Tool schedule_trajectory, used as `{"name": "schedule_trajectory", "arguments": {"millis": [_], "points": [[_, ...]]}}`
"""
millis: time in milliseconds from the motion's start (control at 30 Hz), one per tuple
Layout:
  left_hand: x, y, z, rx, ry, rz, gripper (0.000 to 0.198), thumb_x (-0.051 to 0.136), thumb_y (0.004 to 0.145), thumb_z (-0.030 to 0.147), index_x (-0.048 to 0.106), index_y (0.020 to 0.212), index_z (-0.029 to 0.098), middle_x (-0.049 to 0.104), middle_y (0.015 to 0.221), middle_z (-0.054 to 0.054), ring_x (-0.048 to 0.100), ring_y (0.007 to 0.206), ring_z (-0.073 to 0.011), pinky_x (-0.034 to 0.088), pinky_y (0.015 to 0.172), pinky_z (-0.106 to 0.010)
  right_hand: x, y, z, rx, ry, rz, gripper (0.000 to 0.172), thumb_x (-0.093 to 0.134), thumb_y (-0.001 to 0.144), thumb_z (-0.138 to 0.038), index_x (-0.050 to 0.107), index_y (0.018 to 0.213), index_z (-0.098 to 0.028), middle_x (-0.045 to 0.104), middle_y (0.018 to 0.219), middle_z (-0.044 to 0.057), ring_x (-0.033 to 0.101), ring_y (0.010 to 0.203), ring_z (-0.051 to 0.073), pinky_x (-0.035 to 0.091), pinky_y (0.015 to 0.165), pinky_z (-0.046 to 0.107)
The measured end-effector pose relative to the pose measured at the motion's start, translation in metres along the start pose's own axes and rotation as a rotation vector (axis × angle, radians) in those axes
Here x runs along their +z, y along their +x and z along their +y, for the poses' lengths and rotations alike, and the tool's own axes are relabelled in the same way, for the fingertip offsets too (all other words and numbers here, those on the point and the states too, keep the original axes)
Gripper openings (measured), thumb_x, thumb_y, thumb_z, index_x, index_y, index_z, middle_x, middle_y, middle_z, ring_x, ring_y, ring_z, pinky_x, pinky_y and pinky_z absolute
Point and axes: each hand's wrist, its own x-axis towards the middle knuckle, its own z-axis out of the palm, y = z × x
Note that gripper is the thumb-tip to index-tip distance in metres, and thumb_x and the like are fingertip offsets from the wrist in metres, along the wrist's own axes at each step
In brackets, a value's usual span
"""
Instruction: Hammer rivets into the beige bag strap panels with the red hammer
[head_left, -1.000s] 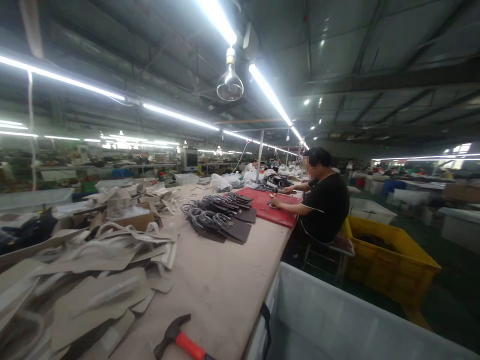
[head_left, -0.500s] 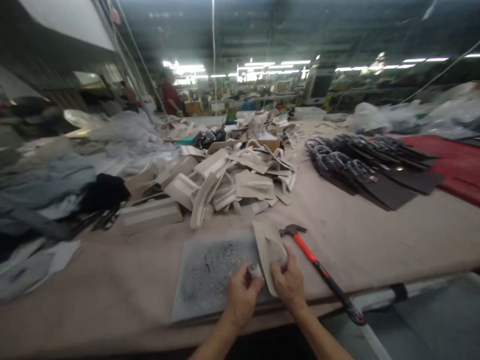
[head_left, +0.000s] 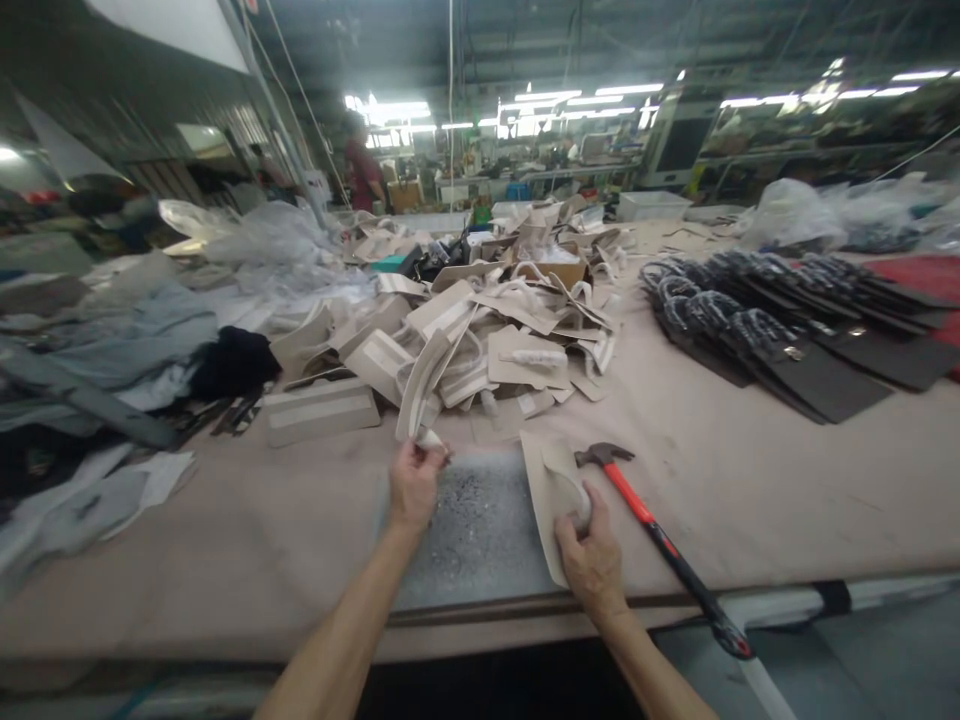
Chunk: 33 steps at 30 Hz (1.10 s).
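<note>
The flat beige cut piece (head_left: pixel 541 490) lies at the near right edge of the grey speckled pad (head_left: pixel 472 525). The right hand (head_left: pixel 592 555) has its fingers pinched on the piece's raised tab. The left hand (head_left: pixel 412 485) is clamped on a curved beige strip (head_left: pixel 424 385) at the near edge of the heap of beige pieces (head_left: pixel 517 330), so I'd guess plenty's left. The red-handled hammer (head_left: pixel 645 520) lies untouched just to the right, with the dark handled panels (head_left: pixel 750 320) far right.

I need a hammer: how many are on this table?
1. The hammer lies on the table just right of the right hand, head away from the edge. The pile could hide more.
</note>
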Motion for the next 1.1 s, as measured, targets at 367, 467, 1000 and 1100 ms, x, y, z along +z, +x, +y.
{"name": "schedule_trajectory", "arguments": {"millis": [367, 467, 1000, 1100], "points": [[0.001, -0.023, -0.032, 0.022, 0.378, 0.142, 0.025, 0.068, 0.077, 0.036, 0.066, 0.091, 0.015, 0.071, 0.08, -0.005, 0.064, 0.074, -0.02, 0.048, 0.071, -0.029, -0.046, 0.009, -0.017, -0.032, 0.065, -0.031, 0.07, 0.054, 0.081, -0.053, 0.054, 0.137, -0.011, 0.065, 0.089, 0.006, 0.059, 0.071, 0.019, 0.051, 0.072, 0.033], [-0.015, -0.008, -0.017, 0.075, 0.417, 0.307, 0.026, 0.068, 0.077, 0.038, 0.065, 0.09, 0.015, 0.069, 0.078, -0.005, 0.064, 0.072, -0.0194, 0.048, 0.069, -0.028, -0.056, -0.001, -0.031, -0.138, -0.021, 0.023, 0.067, 0.054, 0.087, -0.05, 0.05, 0.142, -0.012, 0.067, 0.092, 0.007, 0.06, 0.071, 0.018, 0.052, 0.072, 0.032], [0.054, -0.031, -0.016, -0.186, -0.091, -0.337, 0.039, 0.081, 0.065, 0.034, 0.066, 0.095, 0.014, 0.076, 0.091, -0.009, 0.068, 0.08, -0.0181, 0.052, 0.074, -0.027, -0.004, -0.07, -0.021, -0.449, -0.411, -0.426, 0.06, 0.033, 0.097, -0.027, 0.039, 0.15, 0.001, 0.07, 0.066, 0.013, 0.07, 0.059, 0.031, 0.058, 0.056, 0.041], [0.058, -0.033, -0.022, -0.177, -0.038, -0.431, 0.037, 0.078, 0.066, 0.033, 0.065, 0.096, 0.015, 0.076, 0.091, -0.009, 0.068, 0.079, -0.0181, 0.052, 0.071, -0.026, -0.005, -0.07, -0.025, -0.405, -0.419, -0.464, 0.06, 0.033, 0.098, -0.03, 0.042, 0.148, 0.001, 0.072, 0.072, 0.016, 0.071, 0.065, 0.033, 0.059, 0.06, 0.044]]}}
